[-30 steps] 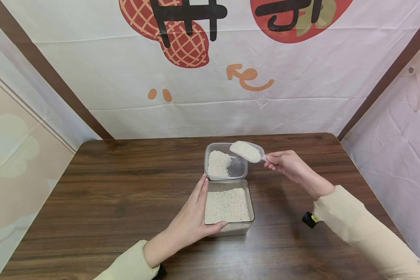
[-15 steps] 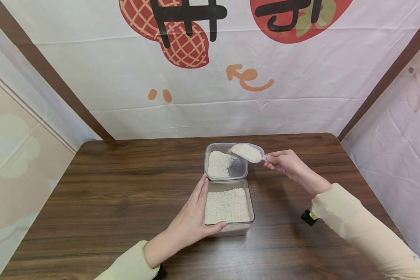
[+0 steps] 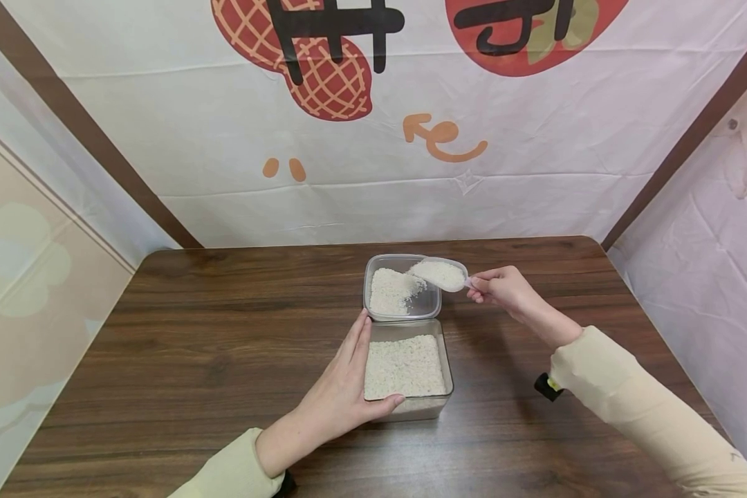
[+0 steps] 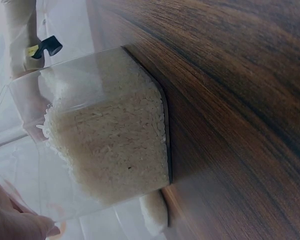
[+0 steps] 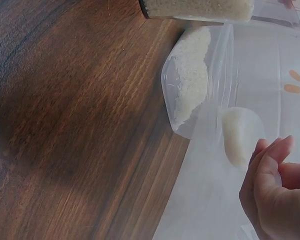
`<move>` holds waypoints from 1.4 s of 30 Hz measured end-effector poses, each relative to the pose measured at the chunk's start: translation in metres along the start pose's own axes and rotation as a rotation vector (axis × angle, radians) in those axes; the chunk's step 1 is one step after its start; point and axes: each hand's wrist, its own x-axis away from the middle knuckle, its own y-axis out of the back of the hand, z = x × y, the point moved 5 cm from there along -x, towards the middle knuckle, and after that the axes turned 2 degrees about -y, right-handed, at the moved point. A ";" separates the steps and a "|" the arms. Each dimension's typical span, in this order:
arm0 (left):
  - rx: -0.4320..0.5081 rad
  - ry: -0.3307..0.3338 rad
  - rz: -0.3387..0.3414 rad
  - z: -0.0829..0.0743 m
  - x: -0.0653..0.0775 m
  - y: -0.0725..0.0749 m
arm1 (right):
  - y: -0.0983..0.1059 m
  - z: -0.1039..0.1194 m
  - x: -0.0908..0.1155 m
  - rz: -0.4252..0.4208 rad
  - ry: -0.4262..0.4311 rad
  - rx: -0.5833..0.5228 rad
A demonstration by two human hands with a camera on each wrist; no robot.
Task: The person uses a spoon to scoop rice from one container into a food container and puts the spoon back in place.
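Note:
In the head view my right hand pinches the handle of a translucent scoop heaped with white rice. The scoop's lip tilts down to the left over a small clear plastic tub, and grains slide from it onto the rice inside. In front of this tub stands a taller clear container, much of it filled with rice. My left hand rests against that container, its straight fingers along the left side and thumb across the near rim.
Both containers stand on a dark wood-grain table. A white printed cloth hangs behind the table's far edge. A small black device hangs at the right sleeve.
The right hand has shifted slightly left and tipped the scoop further, so rice spills from its lip into the small tub. The left hand stays at the larger container.

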 end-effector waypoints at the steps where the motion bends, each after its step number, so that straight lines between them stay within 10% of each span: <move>1: -0.001 0.001 0.002 0.000 0.000 0.000 | 0.000 0.000 -0.001 -0.002 0.002 0.010; 23: 0.000 -0.002 -0.002 0.000 0.000 0.001 | -0.006 0.021 -0.005 -0.137 0.075 0.495; 42: 0.001 0.004 0.005 0.001 -0.001 0.001 | -0.017 0.036 -0.002 -0.162 0.228 0.702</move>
